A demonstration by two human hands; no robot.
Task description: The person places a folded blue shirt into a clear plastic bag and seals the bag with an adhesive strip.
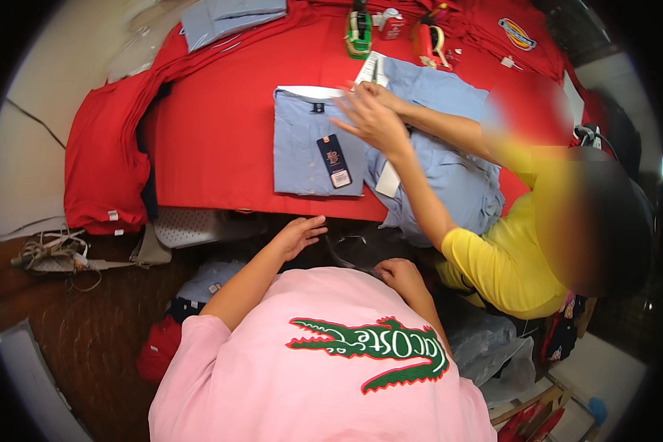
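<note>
Fingers of the left hand (300, 234) lie spread and loose at the near edge of the red-covered tabletop (221, 125), holding nothing; fingers of the right hand (398, 274) are curled in low against the pink shirt, and whether they pinch the thin clear plastic (346, 250) beside them cannot be told. Folded light-blue shirt (309, 147) with a dark hang tag (334, 160) lies flat mid-tabletop, well apart from both hands. A co-worker in a yellow sleeve (493, 258) reaches both hands (372, 118) over a loose pile of blue shirts (449, 177) just beside it. Judgement: folding looks finished and bagging seems in hand; next move likely calls for opening the plastic and reaching forward to the folded shirt.
</note>
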